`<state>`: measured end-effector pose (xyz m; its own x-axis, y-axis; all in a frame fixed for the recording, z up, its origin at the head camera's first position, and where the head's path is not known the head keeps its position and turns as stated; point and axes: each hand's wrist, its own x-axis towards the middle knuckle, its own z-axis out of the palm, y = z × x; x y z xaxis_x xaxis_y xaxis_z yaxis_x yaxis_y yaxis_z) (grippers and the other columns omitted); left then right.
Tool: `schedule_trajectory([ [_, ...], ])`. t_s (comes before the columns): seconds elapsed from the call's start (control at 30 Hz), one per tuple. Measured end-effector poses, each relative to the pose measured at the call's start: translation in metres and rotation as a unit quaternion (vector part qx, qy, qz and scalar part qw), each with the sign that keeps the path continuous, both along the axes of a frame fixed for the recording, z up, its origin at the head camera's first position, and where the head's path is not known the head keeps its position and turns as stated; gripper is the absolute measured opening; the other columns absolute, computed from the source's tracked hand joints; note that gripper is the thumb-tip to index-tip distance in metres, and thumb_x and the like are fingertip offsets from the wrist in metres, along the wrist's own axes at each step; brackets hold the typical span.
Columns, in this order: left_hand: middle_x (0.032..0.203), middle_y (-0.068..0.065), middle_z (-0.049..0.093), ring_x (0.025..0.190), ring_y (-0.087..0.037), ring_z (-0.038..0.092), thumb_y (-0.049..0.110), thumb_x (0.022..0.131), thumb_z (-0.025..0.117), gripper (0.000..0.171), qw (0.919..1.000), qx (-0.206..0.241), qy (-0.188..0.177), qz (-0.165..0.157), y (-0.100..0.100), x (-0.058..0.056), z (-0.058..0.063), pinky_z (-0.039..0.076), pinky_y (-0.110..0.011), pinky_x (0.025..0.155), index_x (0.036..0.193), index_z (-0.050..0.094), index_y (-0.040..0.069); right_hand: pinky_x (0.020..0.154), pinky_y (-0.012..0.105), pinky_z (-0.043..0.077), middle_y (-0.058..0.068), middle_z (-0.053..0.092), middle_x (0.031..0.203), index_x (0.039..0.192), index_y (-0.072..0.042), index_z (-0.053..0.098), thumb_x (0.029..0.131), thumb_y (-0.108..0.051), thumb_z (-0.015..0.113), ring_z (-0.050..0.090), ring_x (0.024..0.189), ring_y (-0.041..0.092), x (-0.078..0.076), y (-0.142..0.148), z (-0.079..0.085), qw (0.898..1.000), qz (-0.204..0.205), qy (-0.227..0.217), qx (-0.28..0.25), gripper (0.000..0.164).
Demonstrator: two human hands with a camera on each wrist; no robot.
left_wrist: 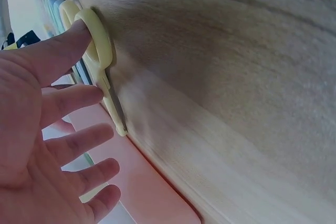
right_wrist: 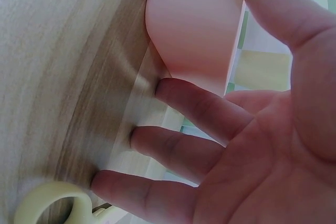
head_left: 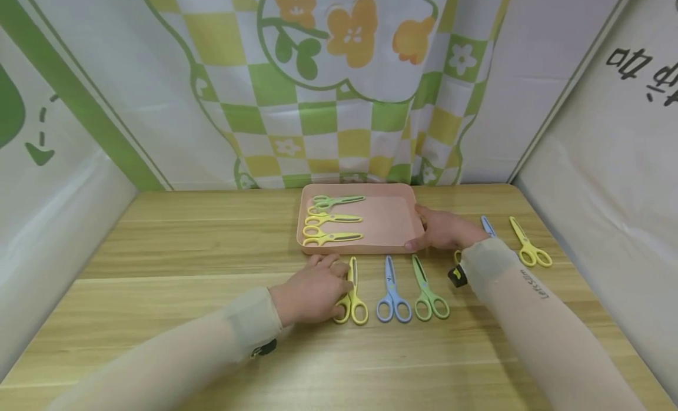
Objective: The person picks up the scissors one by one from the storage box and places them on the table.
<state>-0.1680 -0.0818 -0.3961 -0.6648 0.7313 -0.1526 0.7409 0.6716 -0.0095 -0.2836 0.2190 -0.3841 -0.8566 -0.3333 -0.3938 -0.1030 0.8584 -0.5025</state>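
A yellow pair of scissors (head_left: 358,299) lies blades away on the table beside my left hand (head_left: 315,287). In the left wrist view the thumb (left_wrist: 71,43) touches a handle loop and the index fingertip is right at the pivot, the other fingers spread. My right hand (head_left: 447,228) rests against the right front corner of a shallow pink tray (head_left: 389,222); its other fingers (right_wrist: 178,148) reach down to the table. In the tray's left side lie green scissors (head_left: 339,201) and two yellow scissors (head_left: 339,218), handles to the left.
Blue scissors (head_left: 391,290) and green scissors (head_left: 425,287) lie in front of the tray. Yellow scissors (head_left: 527,246) are at the far right; blue scissors (head_left: 487,225) and a yellow handle loop (head_left: 458,257) are partly hidden by the right forearm. A checked curtain (head_left: 339,116) hangs behind.
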Motion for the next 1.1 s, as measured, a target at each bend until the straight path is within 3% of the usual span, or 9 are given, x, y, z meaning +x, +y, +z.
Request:
schedule_trajectory([
  [0.2, 0.145, -0.016, 0.048, 0.137, -0.041, 0.036, 0.044, 0.087, 0.072, 0.05, 0.9999, 0.004, -0.011, 0.005, -0.002, 0.0, 0.003, 0.029, -0.056, 0.107, 0.128, 0.069, 0.016, 0.115, 0.057, 0.016, 0.026, 0.022, 0.159, 0.16, -0.007, 0.003, 0.079, -0.048, 0.083, 0.019, 0.145, 0.042, -0.001, 0.0, -0.001, 1.0, -0.002, -0.013, -0.025, 0.122],
  [0.33, 0.148, -0.015, 0.046, 0.14, -0.04, 0.032, 0.051, 0.091, 0.066, 0.056, 0.9994, 0.034, 0.002, -0.003, -0.006, -0.006, 0.006, 0.028, -0.059, 0.107, 0.134, 0.064, 0.015, 0.115, 0.057, 0.015, 0.026, 0.02, 0.159, 0.16, -0.006, 0.003, 0.078, -0.049, 0.083, 0.018, 0.145, 0.043, -0.001, 0.001, -0.001, 1.0, -0.002, -0.013, -0.023, 0.122],
  [0.47, 0.157, -0.013, 0.034, 0.147, -0.041, 0.013, 0.06, 0.096, 0.054, 0.067, 0.9972, 0.068, 0.031, 0.005, -0.014, -0.024, 0.01, 0.016, -0.063, 0.112, 0.147, 0.052, 0.016, 0.115, 0.056, 0.015, 0.026, 0.019, 0.159, 0.16, -0.005, 0.002, 0.078, -0.05, 0.082, 0.017, 0.145, 0.043, -0.001, 0.002, -0.002, 1.0, -0.003, -0.013, -0.018, 0.123],
  [0.6, 0.16, -0.012, 0.029, 0.148, -0.04, -0.002, 0.063, 0.099, 0.042, 0.072, 0.9979, 0.042, 0.034, 0.036, -0.029, -0.049, 0.016, -0.003, -0.061, 0.114, 0.151, 0.046, 0.013, 0.115, 0.056, 0.015, 0.026, 0.02, 0.159, 0.16, -0.006, 0.002, 0.079, -0.049, 0.082, 0.017, 0.145, 0.042, -0.002, 0.003, -0.003, 1.0, -0.005, -0.015, -0.022, 0.122],
  [0.73, 0.153, -0.011, 0.042, 0.148, -0.041, 0.003, 0.064, 0.102, 0.032, 0.068, 0.9984, 0.004, 0.002, 0.057, -0.046, -0.077, 0.016, -0.004, -0.066, 0.111, 0.137, 0.062, 0.015, 0.115, 0.056, 0.015, 0.026, 0.02, 0.159, 0.16, -0.006, 0.004, 0.078, -0.049, 0.083, 0.017, 0.145, 0.042, -0.002, 0.003, -0.003, 1.0, -0.005, -0.014, -0.021, 0.122],
  [0.83, 0.147, -0.008, 0.05, 0.147, -0.043, 0.01, 0.067, 0.101, 0.025, 0.07, 0.9978, -0.007, -0.023, 0.061, -0.053, -0.089, 0.014, -0.001, -0.069, 0.11, 0.127, 0.071, 0.02, 0.115, 0.056, 0.016, 0.026, 0.021, 0.159, 0.16, -0.006, 0.004, 0.078, -0.051, 0.082, 0.018, 0.145, 0.043, -0.003, 0.002, -0.003, 1.0, -0.005, -0.011, -0.014, 0.122],
  [1.1, 0.142, -0.001, 0.055, 0.146, -0.037, 0.022, 0.07, 0.1, 0.022, 0.073, 0.994, -0.027, -0.065, 0.084, -0.04, -0.096, 0.013, 0.002, -0.067, 0.112, 0.129, 0.069, 0.022, 0.115, 0.057, 0.017, 0.026, 0.023, 0.158, 0.16, -0.006, 0.005, 0.079, -0.051, 0.082, 0.02, 0.144, 0.043, -0.002, 0.0, -0.001, 1.0, -0.005, -0.009, -0.009, 0.121],
])
